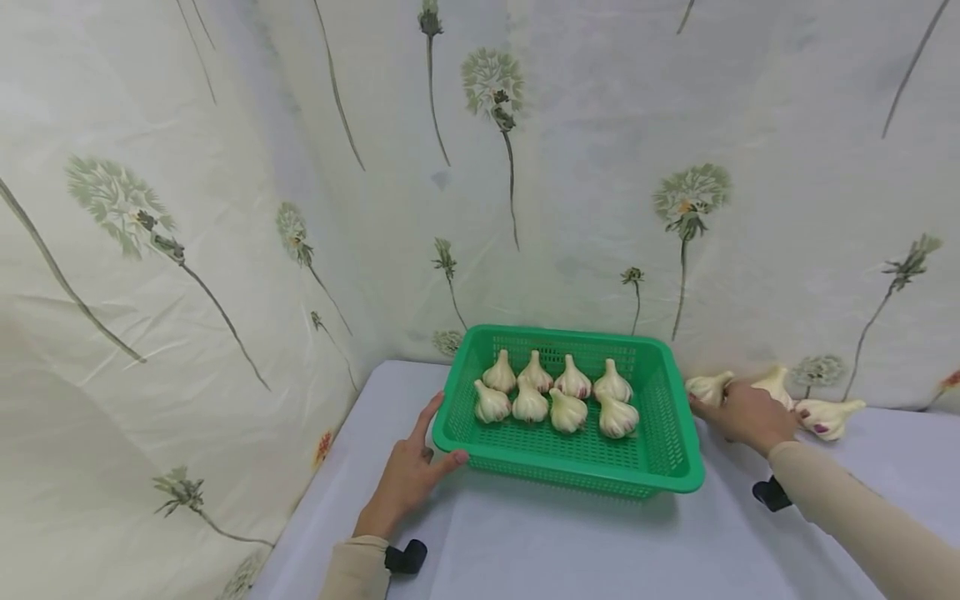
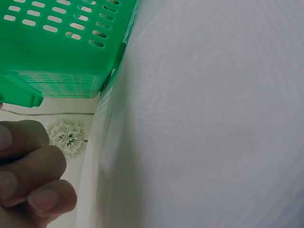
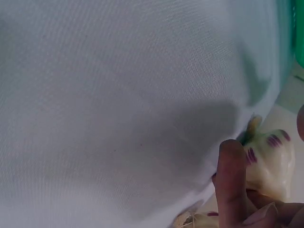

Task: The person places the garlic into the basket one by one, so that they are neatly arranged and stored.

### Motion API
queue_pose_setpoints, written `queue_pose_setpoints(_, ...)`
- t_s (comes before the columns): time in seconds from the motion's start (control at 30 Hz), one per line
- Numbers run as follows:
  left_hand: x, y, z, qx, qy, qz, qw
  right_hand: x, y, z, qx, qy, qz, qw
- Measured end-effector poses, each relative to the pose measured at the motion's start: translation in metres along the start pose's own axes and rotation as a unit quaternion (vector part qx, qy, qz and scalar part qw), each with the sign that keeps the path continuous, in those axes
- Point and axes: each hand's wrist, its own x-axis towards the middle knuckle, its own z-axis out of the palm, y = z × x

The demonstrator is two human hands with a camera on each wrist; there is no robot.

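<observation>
A green plastic basket [image 1: 555, 454] holds several garlic bulbs [image 1: 567, 411] in two rows. At its near left corner rests my left hand [image 1: 408, 479], thumb at the front rim and index finger along the left side. The left wrist view shows other fingers [image 2: 40, 178] loosely bent below the basket wall. Just right of the basket, my right hand [image 1: 750, 417] grips a garlic bulb [image 1: 707, 387] with purple streaks. In the right wrist view that garlic bulb [image 3: 268, 161] sits between the fingers, partly hidden by them.
Two more garlic bulbs lie right of the basket: one [image 1: 775, 383] behind my right hand, another [image 1: 828, 417] beside the wrist. A pale cloth covers the table [image 1: 555, 542]. Dandelion-print fabric [image 1: 585, 167] hangs behind and at the left.
</observation>
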Motion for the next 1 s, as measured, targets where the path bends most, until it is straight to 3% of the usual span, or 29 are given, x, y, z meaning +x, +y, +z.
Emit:
queue_pose_setpoints(0.33, 0.0, -0.002, -0.001, 0.005, 0.006, 0.006, 1.0, 0.013, -0.001, 0.012, 0.034, 0.0, 0.033, 0.9989)
queue_pose_setpoints(1.0, 0.0, -0.002, 0.001, 0.006, 0.002, 0.003, 1.0, 0.013, 0.0, 0.019, 0.017, 0.011, 0.016, 0.9997)
